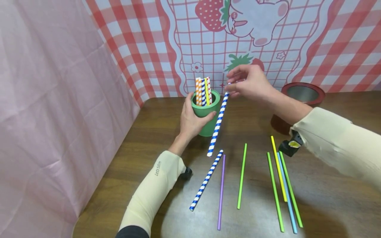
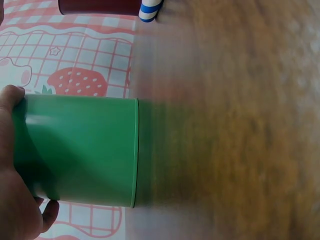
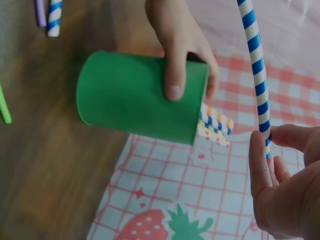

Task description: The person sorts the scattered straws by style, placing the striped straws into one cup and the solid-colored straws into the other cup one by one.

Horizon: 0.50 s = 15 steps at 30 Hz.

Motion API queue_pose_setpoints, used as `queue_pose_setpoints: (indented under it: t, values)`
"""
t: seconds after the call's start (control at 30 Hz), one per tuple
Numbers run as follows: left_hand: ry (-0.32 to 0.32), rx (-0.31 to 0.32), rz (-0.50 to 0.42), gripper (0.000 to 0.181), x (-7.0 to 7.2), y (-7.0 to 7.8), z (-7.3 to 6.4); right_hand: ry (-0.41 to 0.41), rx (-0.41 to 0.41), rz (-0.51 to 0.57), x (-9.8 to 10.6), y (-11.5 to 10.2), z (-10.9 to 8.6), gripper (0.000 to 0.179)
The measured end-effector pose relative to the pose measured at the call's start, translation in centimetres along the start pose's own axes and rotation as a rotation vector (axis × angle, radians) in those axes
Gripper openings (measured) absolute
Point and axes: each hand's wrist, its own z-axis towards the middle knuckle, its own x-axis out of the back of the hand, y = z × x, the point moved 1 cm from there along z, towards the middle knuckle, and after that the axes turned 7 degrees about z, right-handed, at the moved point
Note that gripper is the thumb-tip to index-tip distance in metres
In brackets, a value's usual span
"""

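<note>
A green can (image 1: 207, 124) stands near the table's back edge, holding several patterned straws (image 1: 203, 92): orange-striped, blue-striped, yellow and red-dotted. My left hand (image 1: 192, 119) grips the can near its rim, thumb on the near side and fingers round the left. To the right of the can, my right hand (image 1: 250, 81) pinches a blue-and-white striped straw (image 1: 218, 122) at its upper end. That straw hangs at a slant over the table, its lower end toward me. In the right wrist view the thumb and fingertips (image 3: 257, 137) meet on the straw.
On the table lie another blue-striped straw (image 1: 206, 180), a purple straw (image 1: 221, 191) and a green straw (image 1: 242, 175). Further right are two more green straws, a yellow straw (image 1: 278, 168) and a blue straw (image 1: 287, 193). A red can (image 1: 281, 125) stands behind my right forearm.
</note>
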Motion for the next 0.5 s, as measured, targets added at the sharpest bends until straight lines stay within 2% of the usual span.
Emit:
queue_pose_setpoints:
  t: [0.2, 0.33, 0.5]
  values:
    - [0.02, -0.035, 0.007, 0.094, -0.1, -0.1, 0.0, 0.113, -0.005, 0.096, 1.1, -1.0, 1.2, 0.028]
    - [0.024, -0.059, 0.005, 0.094, 0.0, -0.1, 0.1, 0.205, 0.023, 0.07, 1.7, -1.7, 2.0, 0.026]
    - [0.006, -0.04, 0.02, 0.096, 0.1, -0.1, 0.0, 0.316, 0.066, 0.044, 2.2, -2.4, 3.0, 0.028]
